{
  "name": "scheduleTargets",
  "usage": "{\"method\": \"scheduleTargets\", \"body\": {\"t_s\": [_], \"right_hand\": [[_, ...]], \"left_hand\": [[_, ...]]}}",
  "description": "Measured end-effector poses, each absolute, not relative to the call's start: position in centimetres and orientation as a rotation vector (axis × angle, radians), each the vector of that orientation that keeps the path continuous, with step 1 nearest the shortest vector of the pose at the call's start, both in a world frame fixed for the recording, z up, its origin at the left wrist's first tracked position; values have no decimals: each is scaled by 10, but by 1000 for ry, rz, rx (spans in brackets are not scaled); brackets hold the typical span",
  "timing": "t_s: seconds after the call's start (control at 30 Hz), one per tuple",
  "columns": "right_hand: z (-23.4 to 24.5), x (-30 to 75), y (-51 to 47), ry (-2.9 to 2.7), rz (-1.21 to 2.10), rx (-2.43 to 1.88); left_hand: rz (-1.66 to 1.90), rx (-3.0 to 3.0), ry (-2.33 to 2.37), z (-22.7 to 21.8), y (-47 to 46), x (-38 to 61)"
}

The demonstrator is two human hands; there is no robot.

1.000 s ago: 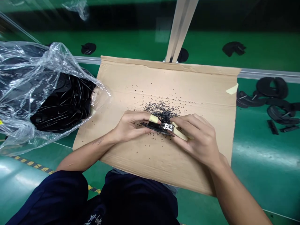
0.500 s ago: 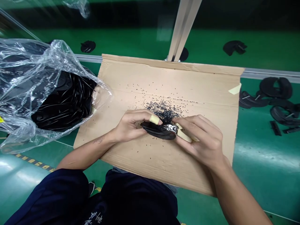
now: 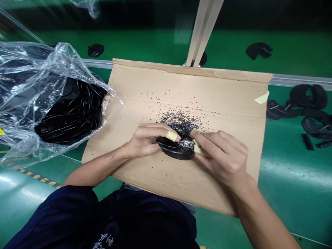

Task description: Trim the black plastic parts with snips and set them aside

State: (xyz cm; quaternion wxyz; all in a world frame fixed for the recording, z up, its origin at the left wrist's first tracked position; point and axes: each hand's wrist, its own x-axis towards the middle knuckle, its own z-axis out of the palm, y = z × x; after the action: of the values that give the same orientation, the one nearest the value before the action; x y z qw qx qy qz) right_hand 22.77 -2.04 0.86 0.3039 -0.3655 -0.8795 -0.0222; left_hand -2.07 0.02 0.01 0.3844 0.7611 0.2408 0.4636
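Left hand point(image 3: 147, 140) and right hand point(image 3: 223, 155) grip a ribbed black piece point(image 3: 176, 153), seemingly metal-clipped.

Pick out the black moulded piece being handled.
The black moulded piece, held between the left hand and right hand; the others lie on the green surface or in the plastic bag.

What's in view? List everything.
Cardboard sheet: one, tan, centre.
Black crumbs: many, black, heaped and scattered on the cardboard.
Plastic bag: one, clear, left, holding black moulded parts.
Loose black parts: several, black, on the green surface, mostly right.
Curved black part: one, black, in both hands.
Steel tool: one, silver, on that part.
Masking tape: one piece, pale yellow, cardboard's right edge.
Metal rail: one, grey, behind the cardboard.
Left hand: one, holding the part.
Right hand: one, at the tool.
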Motion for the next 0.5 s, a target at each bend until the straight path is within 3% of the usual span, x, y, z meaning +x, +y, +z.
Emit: {"method": "scheduleTargets", "body": {"t_s": [0.13,0.33,0.5], "right_hand": [[11,226,-24,-2342,-18,-995],[11,222,-24,-2152,437,-1004],[7,222,-20,-2213,176,-1122]], "left_hand": [[1172,1966,601,0,0,-21],[1087,2006,646,6,2,-25],[1013,2051,665,9,3,-25]]}}
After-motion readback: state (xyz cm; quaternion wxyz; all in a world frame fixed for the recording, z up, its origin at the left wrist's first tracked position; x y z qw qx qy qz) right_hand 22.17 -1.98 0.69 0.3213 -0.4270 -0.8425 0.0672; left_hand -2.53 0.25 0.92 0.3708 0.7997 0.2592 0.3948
